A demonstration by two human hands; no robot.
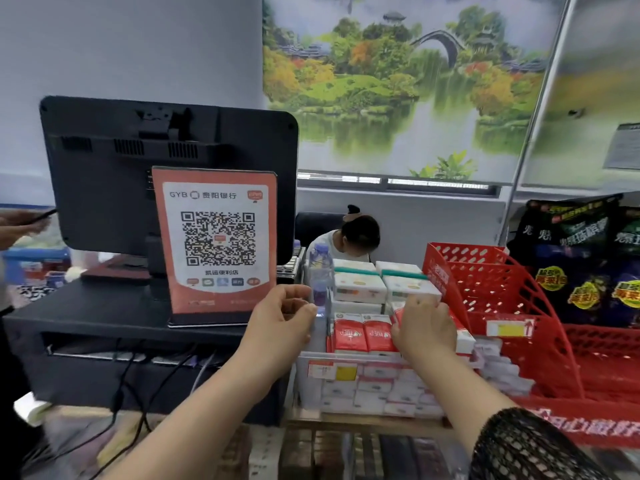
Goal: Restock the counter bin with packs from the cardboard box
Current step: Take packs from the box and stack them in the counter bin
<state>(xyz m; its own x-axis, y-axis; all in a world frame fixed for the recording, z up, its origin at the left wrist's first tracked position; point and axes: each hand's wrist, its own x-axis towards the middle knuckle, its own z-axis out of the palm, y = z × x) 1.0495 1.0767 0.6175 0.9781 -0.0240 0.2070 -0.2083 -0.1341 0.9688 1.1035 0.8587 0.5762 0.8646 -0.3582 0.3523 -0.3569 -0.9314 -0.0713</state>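
Standing at left: monitor (138, 168), back turned this way, QR sign (218, 244) propped in front of it.
Left hand (280, 320): fingers loosely curled just beside the left wall of the bin (363, 355), near a bottle (320, 271); cannot tell whether it grips anything.
Bin: clear, on the counter; red-and-white packs (348, 334) upright in a row, white ones stacked behind.
Right hand (426, 330): clasps a pack (397, 315) at the row's right end, fingers curled over its top.
Basket (502, 306): red, just right of the bin.
Bags (581, 258): dark, behind the basket.
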